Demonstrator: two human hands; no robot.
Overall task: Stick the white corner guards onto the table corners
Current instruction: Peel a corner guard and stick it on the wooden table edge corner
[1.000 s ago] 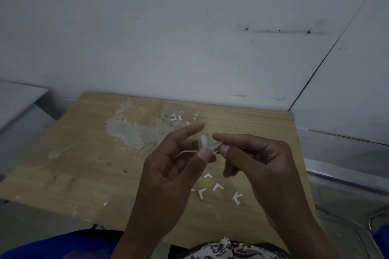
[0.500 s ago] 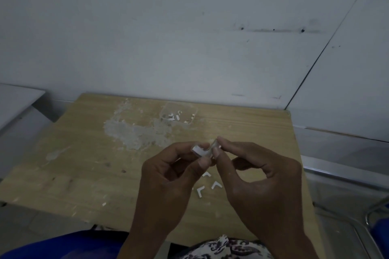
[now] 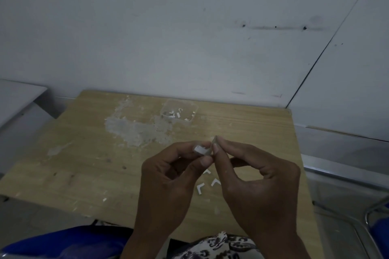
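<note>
Now both hands, left hand (image 3: 168, 178) and right hand (image 3: 259, 183), pinch corner guard (image 3: 203, 149) above counter (image 3: 84, 164); probably light, soft, tacky; hold by edges.

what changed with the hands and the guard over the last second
The right hand closed in: a second ago its fingers reached toward the guard; now its thumb and forefinger pinch the guard's right end, hiding one of the loose white pieces on the table. The left hand has kept its pinch throughout, with the guard turned a little between the fingers. The clear tray and the other pieces stayed put.
</note>
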